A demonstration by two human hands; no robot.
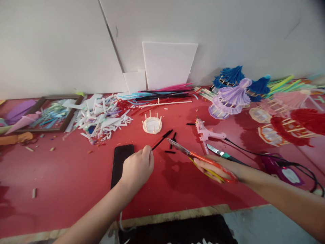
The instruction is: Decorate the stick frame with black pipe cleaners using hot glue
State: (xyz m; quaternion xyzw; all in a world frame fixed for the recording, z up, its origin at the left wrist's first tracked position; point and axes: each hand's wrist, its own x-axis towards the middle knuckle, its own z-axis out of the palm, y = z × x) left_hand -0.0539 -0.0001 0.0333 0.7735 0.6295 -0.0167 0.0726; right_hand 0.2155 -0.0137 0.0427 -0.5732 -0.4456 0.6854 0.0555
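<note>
My left hand [139, 166] is closed on a thin black pipe cleaner [160, 140], whose far end points up and to the right. My right hand [218, 166] holds a pair of scissors [188, 153] with orange and yellow handles, the blade tips near that pipe cleaner. Short cut black pieces [170, 152] lie on the red table beneath the blades. Just beyond them sits a small round cream base [152, 126] with upright sticks around its rim and a white floor.
A phone [122, 159] lies beside my left hand. To the right are a pink glue gun [203, 131], a utility knife [219, 151], a purple box with cables [281, 169] and several finished carousel-like models [231, 96]. White scraps [101, 115] and coloured pipe cleaners [165, 93] lie toward the wall.
</note>
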